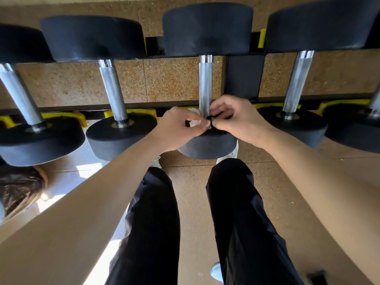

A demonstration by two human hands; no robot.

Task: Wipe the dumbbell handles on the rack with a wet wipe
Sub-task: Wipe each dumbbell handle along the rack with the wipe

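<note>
Rack [244, 79]: black frame, yellow saddles [131, 113], five dumbbells in view lying across it, black heads, knurled chrome handles.

Working on the centre dumbbell [207, 27]. Both hands are at the near end of its handle [205, 85], right where the bar meets the near head.

Left hand [176, 128]: fingers curled, pinching the wet wipe [194, 122]. The wipe is bunched small, sits just left of the bar and touches its base.

Right hand [236, 118]: also curled, thumb and forefinger pinched at the wipe's other end, against the right side of the bar. Looks like the wipe is being set round the bar from both sides (can't see the back of the bar, so whether it wraps fully is unknown).

Progress, my read:
- centre handle: wipe is only at the near end, and the rest of the knurling up to the far head is bare. Stroke along the bar not done yet.
- neighbours [113, 89] and [298, 79], plus the two outer ones at the frame edges: no hand or wipe on them. No wet sheen or other difference is visible, so can't tell which are already wiped.

Call it early-to-mid, with at least this handle left.
</note>
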